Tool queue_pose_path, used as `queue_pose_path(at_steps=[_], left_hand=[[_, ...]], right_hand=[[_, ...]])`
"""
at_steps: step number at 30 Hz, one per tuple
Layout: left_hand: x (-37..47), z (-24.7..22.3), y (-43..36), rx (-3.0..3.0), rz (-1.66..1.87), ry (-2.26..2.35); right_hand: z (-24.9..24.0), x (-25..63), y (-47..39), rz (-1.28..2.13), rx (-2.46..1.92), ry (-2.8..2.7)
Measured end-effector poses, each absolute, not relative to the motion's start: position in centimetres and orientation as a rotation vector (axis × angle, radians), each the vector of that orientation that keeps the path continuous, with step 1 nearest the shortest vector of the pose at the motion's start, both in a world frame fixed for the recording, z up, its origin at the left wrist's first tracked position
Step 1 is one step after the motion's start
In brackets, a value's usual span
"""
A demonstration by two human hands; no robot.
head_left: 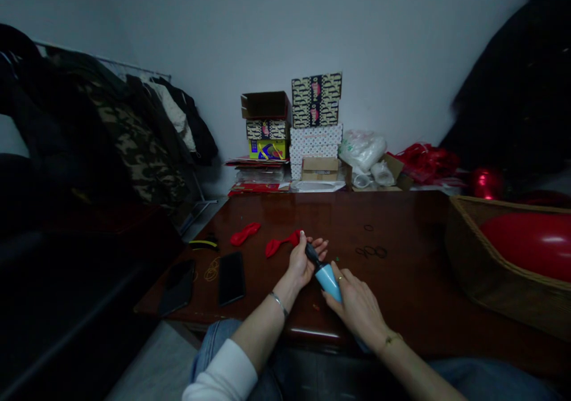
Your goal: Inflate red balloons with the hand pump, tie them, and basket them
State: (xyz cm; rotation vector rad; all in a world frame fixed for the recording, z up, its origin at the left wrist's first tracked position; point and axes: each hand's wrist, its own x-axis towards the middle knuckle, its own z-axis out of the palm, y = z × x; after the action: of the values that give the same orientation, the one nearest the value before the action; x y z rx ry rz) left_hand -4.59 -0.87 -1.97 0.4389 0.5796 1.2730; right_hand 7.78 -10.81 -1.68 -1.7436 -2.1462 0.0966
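A light-blue tool with a black tapered end (327, 281) lies slanted between my hands above the brown table (312, 210). My right hand (354, 300) is wrapped round its blue body. My left hand (306, 259) is at the black end, thumb raised, its fingers curled behind that part. Just past my left hand lies a red piece (280, 244), narrow in the middle, its right end partly behind my thumb. Another red piece (245, 234) rests farther left on the table.
Two black phone-like slabs (231, 277) (177, 286), tan rubber bands (212, 269) and a black-and-yellow item (205, 244) lie left. Dark bands (372, 251) lie right of centre. A wicker basket (473, 258) holds a red balloon (530, 240). Boxes (316, 145) stand behind.
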Motion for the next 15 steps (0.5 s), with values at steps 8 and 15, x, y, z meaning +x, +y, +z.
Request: queue_pose_path(at_steps=[8,15], left_hand=[[-4.5,-1.3,-0.5,0.332,1.37,0.641],[-5.0,-1.1,0.2,0.292,1.434,0.682]], right_hand=[[0.4,6.6,-11.1,0.157,-1.816,-2.155],[-0.3,6.3,-13.1,-0.15,-1.878,-2.194]])
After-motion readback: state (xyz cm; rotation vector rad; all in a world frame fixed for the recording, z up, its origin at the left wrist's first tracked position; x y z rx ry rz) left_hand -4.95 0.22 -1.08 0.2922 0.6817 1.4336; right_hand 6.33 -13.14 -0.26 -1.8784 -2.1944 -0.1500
